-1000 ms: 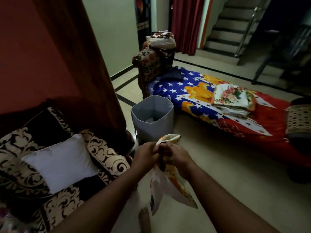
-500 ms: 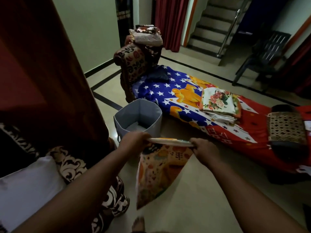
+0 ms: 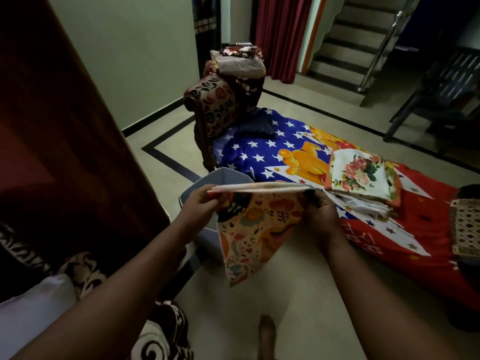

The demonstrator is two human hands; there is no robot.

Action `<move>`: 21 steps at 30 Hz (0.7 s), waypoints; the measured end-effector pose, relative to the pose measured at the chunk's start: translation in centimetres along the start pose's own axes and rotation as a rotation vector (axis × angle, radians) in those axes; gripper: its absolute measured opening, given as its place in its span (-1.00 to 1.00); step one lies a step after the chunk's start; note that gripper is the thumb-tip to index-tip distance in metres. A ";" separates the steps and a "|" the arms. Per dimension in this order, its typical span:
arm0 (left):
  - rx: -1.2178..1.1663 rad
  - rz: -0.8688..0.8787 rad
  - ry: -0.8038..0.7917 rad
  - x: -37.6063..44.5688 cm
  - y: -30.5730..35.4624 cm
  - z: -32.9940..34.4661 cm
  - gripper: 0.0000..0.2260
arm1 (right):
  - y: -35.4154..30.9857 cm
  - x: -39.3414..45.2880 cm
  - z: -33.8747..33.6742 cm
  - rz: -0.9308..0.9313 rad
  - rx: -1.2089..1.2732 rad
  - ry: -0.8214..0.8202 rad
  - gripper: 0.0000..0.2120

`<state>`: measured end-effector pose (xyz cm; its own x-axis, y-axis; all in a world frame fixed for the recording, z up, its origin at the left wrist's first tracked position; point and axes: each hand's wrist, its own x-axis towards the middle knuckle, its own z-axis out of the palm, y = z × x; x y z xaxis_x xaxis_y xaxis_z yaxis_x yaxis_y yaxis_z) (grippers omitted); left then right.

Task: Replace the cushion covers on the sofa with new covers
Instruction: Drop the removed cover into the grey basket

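Dim room, staircase (image 3: 345, 55), tiled floor (image 3: 298, 294)

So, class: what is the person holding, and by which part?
A patterned cushion cover, gripped along its top edge: left hand at one end, right hand at the other.

cream floral cover (image 3: 255, 229), grey bin (image 3: 207, 235)

We are holding a patterned cover (image 3: 255, 229) by its top edge, left hand (image 3: 201, 203) and right hand (image 3: 318, 213) gripping opposite corners above a grey bin (image 3: 207, 237).
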<state>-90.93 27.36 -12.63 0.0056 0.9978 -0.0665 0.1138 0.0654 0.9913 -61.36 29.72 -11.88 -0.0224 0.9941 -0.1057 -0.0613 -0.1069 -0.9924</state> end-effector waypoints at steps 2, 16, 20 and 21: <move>-0.144 0.023 0.023 2.3 2.3 1.2 -0.81 | -0.1 3.2 -1.0 -0.018 0.177 -0.082 -0.49; -0.233 -0.136 0.419 13.3 -1.8 -0.5 -0.09 | 3.9 16.5 5.7 0.461 0.094 -0.421 -0.61; -0.326 -0.537 0.217 13.8 -11.9 0.5 -0.09 | 2.1 21.2 7.7 0.546 0.083 -0.421 -0.75; -0.346 -0.615 0.196 14.3 -14.4 1.1 -0.06 | 2.1 22.2 8.2 0.576 0.042 -0.417 -0.74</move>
<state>-91.36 40.69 -27.94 -0.1394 0.7616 -0.6329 -0.2817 0.5822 0.7627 -70.17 51.46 -15.82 -0.4418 0.6917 -0.5713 0.0372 -0.6221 -0.7820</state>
